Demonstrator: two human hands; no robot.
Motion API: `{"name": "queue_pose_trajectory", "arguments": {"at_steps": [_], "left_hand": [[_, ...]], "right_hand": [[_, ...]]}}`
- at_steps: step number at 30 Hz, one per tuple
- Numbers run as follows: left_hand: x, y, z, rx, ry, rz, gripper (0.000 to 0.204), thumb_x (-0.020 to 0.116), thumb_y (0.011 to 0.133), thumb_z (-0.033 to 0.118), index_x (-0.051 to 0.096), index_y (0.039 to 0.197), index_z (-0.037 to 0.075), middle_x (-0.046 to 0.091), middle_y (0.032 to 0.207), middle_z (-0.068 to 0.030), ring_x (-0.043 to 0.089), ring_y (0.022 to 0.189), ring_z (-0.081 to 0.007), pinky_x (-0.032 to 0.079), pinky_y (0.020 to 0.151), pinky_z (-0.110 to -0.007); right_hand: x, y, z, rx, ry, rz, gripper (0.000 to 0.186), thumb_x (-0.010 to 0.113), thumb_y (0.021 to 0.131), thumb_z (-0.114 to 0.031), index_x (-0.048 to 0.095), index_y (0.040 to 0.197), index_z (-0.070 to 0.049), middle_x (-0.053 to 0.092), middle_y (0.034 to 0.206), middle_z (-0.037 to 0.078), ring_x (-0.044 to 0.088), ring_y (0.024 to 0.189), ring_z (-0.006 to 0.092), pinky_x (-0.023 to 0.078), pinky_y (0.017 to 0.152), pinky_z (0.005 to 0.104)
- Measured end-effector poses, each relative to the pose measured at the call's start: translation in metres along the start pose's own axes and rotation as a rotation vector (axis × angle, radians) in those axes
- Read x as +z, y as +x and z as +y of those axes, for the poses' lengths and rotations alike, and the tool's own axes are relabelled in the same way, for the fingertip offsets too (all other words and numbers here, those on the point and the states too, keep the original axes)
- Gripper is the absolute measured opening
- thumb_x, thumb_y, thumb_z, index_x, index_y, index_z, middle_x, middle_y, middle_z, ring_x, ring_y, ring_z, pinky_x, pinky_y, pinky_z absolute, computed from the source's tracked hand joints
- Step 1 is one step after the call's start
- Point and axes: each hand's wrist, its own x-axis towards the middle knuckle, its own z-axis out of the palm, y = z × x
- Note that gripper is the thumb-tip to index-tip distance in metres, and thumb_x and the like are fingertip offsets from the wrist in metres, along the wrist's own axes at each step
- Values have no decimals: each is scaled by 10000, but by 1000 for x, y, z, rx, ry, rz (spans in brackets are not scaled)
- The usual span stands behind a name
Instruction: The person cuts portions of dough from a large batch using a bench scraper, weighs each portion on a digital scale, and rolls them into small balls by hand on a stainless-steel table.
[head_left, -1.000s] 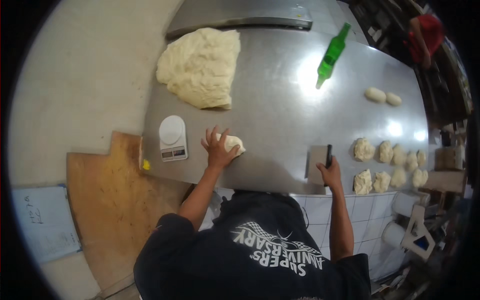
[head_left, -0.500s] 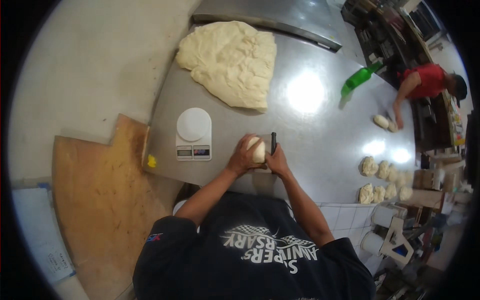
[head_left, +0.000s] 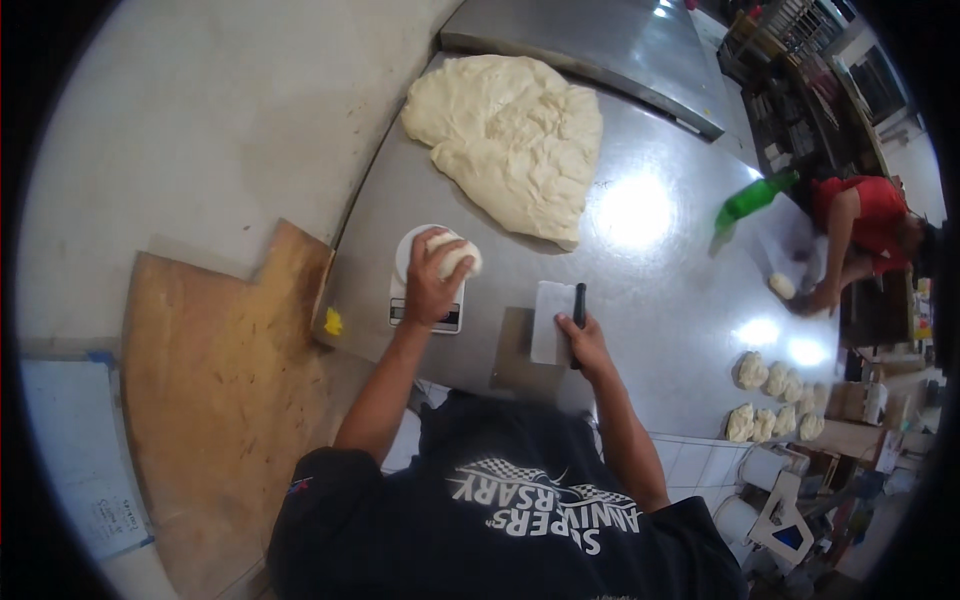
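Here, near edge of steel desk (head_left: pixel 640 300): right hand (head_left: pixel 588 345) closed around black handle of bench scraper (head_left: pixel 556 322), blade lying flat on desk. Left hand (head_left: pixel 432 285) cupped over dough piece (head_left: pixel 455 256), fingers curled on it, piece sitting on white round-platform scale (head_left: pixel 425 290). Judgement: dough soft, light, slightly tacky; deforms under pinch, so cradle from sides and beneath. Farther: large dough mass (head_left: pixel 510 150) spread on desk. Far right: dough balls (head_left: pixel 775 395) in rows, green bottle (head_left: pixel 752 200), another person in red.

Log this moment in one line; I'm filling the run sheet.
left hand: holds dough piece on scale | right hand: grips scraper on table
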Motion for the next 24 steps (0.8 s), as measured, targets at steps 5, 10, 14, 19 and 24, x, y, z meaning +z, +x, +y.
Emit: {"name": "queue_pose_trajectory", "arguments": {"at_steps": [5,10,14,19,24], "left_hand": [[-9,-11,-65,-148,471,-249,596,537,1054,384,447,1567,94,453,1579,-165,332,1471,-384,224,1226,-510],[-34,11,-34,-316,547,-246,662,394,1099,517,437,1582,67,487,1584,-178,279,1522,-397,208,1252,-474],[-61,34,-15,-322,-59,33,658,383,1110,521,543,1485,5,589,1478,-192,446,1432,-345,298,1217,-415],[-70,52,1,-319,-216,140,421,560,1096,309,635,1379,7,656,1376,-100,583,1309,-214,447,1120,-358],[-52,99,-9,-320,-355,53,346,714,1006,164,674,1309,0,698,1297,-97,634,1229,-183,495,1059,-344]], "right_hand": [[-25,-9,19,19,22,1,426,730,990,-292,599,1269,1,701,1053,88,664,927,168,545,822,339],[-53,-18,41,114,146,47,403,726,983,-257,608,1279,-10,705,1075,83,673,950,183,547,852,354],[-68,-20,53,152,113,69,413,727,980,-241,604,1298,-9,714,1093,96,686,968,194,552,868,352],[-74,-8,29,154,87,33,432,747,958,-222,591,1299,-6,712,1080,107,691,960,201,563,850,361],[-69,26,-18,40,15,95,417,760,933,-189,588,1262,-1,709,1059,112,701,912,207,580,795,362]]}}
